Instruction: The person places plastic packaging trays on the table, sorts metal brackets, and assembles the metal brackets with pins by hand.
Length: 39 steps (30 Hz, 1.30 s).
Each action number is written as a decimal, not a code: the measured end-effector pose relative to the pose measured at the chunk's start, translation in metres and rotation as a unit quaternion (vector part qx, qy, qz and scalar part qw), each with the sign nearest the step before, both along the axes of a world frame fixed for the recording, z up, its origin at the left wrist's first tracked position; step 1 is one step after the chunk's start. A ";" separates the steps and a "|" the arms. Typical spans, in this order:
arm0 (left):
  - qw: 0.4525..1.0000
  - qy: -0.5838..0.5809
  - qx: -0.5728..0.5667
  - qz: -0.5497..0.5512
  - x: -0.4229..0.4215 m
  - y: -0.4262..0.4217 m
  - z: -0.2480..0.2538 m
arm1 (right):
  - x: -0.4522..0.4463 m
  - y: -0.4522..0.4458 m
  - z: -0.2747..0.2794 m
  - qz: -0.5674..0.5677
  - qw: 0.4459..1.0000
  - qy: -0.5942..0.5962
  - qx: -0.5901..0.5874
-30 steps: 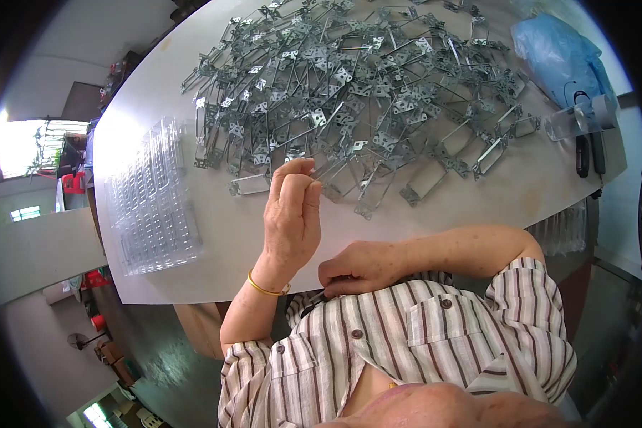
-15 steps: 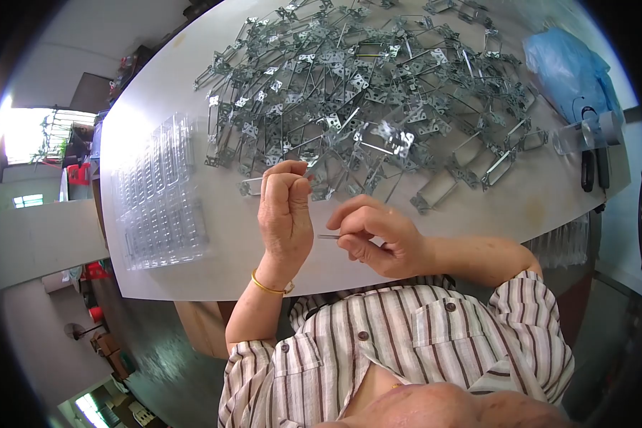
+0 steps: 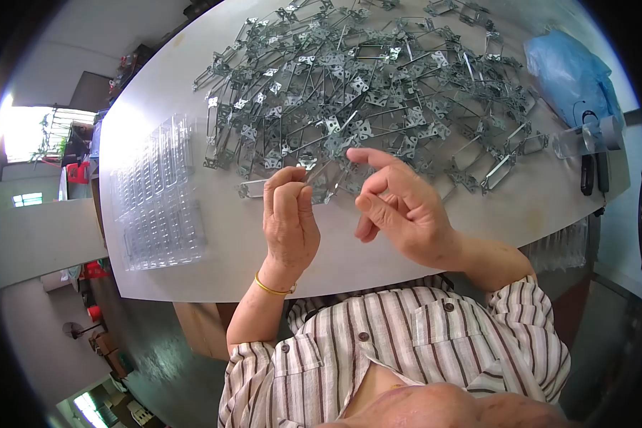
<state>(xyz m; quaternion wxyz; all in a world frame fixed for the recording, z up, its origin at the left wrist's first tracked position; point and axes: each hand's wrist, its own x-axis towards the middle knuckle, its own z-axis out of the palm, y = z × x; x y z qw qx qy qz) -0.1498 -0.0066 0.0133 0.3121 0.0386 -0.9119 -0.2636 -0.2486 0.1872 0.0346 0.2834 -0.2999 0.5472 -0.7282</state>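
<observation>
While it is curling, left hand [image 3: 289,232]: is hiding any grip; can't tell.
Right hand [image 3: 422,222]: is hanging open, ideally avoiding brackets [image 3: 359,84].

So the left hand [image 3: 291,221] was up with the knuckles bent and fingers curled over toward the thumb — pinch kinda shape, though I couldn't tell if the tips actually met. Its wrist looked pretty straight, with the left forearm [image 3: 253,314] running up and slightly inward. The right hand [image 3: 414,214] was way looser: right index finger [image 3: 372,160] reaching out, right thumb [image 3: 379,212] apart from it, the other fingers half curled underneath. Right forearm [image 3: 496,264] slanted in from the side — hands near each other, not touching.
</observation>
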 end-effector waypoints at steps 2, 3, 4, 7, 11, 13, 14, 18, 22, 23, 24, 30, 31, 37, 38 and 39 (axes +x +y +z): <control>1.000 0.003 0.007 -0.006 0.000 0.000 -0.002 | -0.005 0.000 -0.002 0.003 0.999 -0.019 0.032; 1.000 0.007 0.014 -0.010 0.001 0.000 -0.004 | -0.006 0.000 -0.003 0.003 0.998 -0.028 0.048; 1.000 0.011 0.020 -0.014 0.002 -0.001 -0.005 | -0.007 -0.001 -0.005 0.001 0.998 -0.018 0.060; 1.000 -0.003 0.006 -0.019 0.003 0.000 -0.003 | -0.007 -0.004 -0.010 0.009 0.994 0.012 0.105; 0.999 -0.003 0.007 -0.033 0.003 0.001 -0.003 | -0.008 -0.005 -0.015 0.028 0.987 0.038 0.151; 0.999 -0.011 0.000 -0.040 0.004 0.000 -0.002 | -0.006 -0.006 -0.017 0.015 0.988 0.050 0.147; 0.999 -0.009 0.001 -0.045 0.004 -0.001 -0.002 | -0.005 -0.008 -0.018 0.001 0.988 0.059 0.142; 0.999 -0.018 0.000 -0.046 0.005 -0.002 -0.001 | -0.005 -0.010 -0.030 -0.031 0.983 0.135 0.120; 0.998 -0.026 -0.028 -0.057 0.005 -0.006 -0.002 | -0.007 -0.009 -0.027 -0.034 0.982 0.141 0.125; 0.998 -0.021 -0.029 -0.053 0.005 -0.007 -0.002 | -0.007 -0.008 -0.027 -0.036 0.982 0.136 0.123; 0.998 -0.015 -0.030 -0.049 0.005 -0.007 -0.002 | -0.008 -0.008 -0.026 -0.038 0.983 0.131 0.122; 0.941 -0.052 0.333 -0.030 0.012 -0.015 0.005 | -0.014 -0.007 -0.015 -0.031 0.985 0.067 0.154; 0.900 -0.065 0.429 -0.037 0.012 -0.014 0.010 | -0.012 -0.007 -0.015 -0.029 0.987 0.058 0.145; 0.800 -0.066 0.591 -0.076 0.011 -0.017 0.012 | -0.011 -0.015 -0.029 -0.147 0.915 0.362 0.098; 0.790 -0.066 0.605 -0.083 0.011 -0.018 0.011 | -0.012 -0.015 -0.029 -0.158 0.903 0.385 0.105; 0.781 -0.068 0.615 -0.089 0.011 -0.018 0.010 | -0.013 -0.014 -0.029 -0.168 0.890 0.409 0.112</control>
